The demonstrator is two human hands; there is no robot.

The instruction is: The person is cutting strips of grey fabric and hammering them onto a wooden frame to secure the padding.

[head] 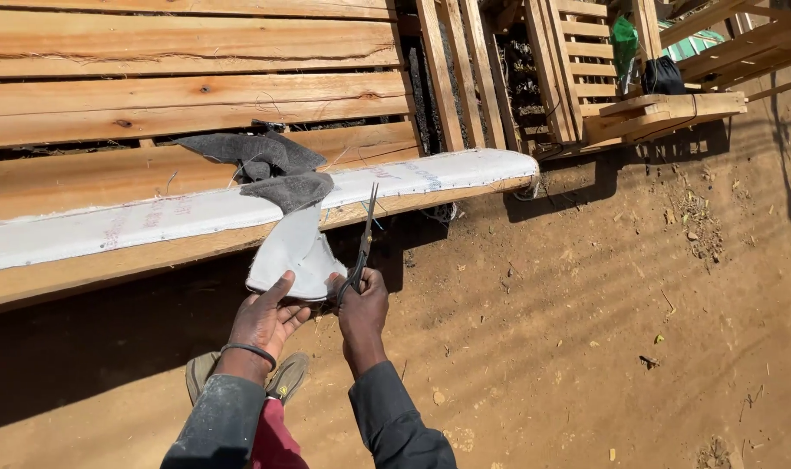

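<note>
Gripping scissors (pixel 362 247), the right hand (pixel 362 306) seemingly cuts a grey-white fabric piece (pixel 293 252) pinched by the left hand (pixel 265 320).

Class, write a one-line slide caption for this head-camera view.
Left hand holds a pale cut sheet while right hand grips scissors beside a padded wooden bench.

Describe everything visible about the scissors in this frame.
The scissors are dark metal, slim, with long narrow blades. They stand nearly upright, tips pointing up toward the padded bench edge, blades slightly parted. The right hand grips the handles, which it hides. They sit beside the pale grey cut piece that the left hand holds.
</note>
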